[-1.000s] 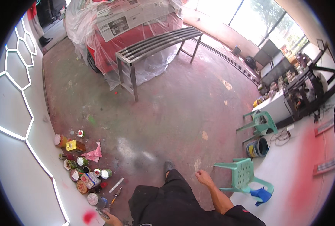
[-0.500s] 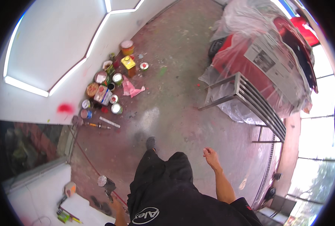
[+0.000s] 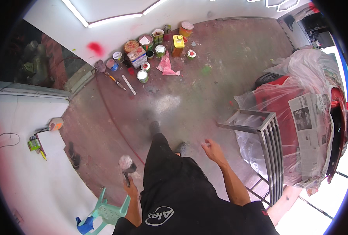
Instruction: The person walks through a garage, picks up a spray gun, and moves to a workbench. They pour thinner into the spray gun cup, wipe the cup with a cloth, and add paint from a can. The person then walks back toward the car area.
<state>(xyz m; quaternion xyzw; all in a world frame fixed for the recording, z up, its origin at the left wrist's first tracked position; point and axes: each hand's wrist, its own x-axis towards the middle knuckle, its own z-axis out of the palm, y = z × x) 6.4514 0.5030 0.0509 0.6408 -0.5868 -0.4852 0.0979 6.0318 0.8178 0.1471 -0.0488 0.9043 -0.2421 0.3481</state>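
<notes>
My left hand [image 3: 132, 190] grips a paint spray gun [image 3: 127, 164] by its handle, with the dark cup and its pale, paint-stained lid uppermost. It is held low on my left side. My right hand [image 3: 214, 150] hangs in the air ahead of me on the right. Its fingers are loosely bent and apart, with nothing visible in them. Between my hands are my dark-clothed legs, one shoe [image 3: 155, 126] set forward of the other. A thin red hose [image 3: 112, 112] runs along the floor toward the spray gun; where it ends is hidden by my leg.
Paint cans [image 3: 142, 76], a yellow tin [image 3: 178, 42] and a pink cloth [image 3: 165, 65] stand or lie along the far wall. A metal rack [image 3: 271, 152] stands right, before a red car [image 3: 280, 129] covered with plastic and newspaper. A green plastic chair [image 3: 108, 211] is at near left.
My view has swung round to the left, so the cans, rack and car appear shifted to the right. The chair has come into view. My right hand's fingers have loosened; the spray gun stays in my left.
</notes>
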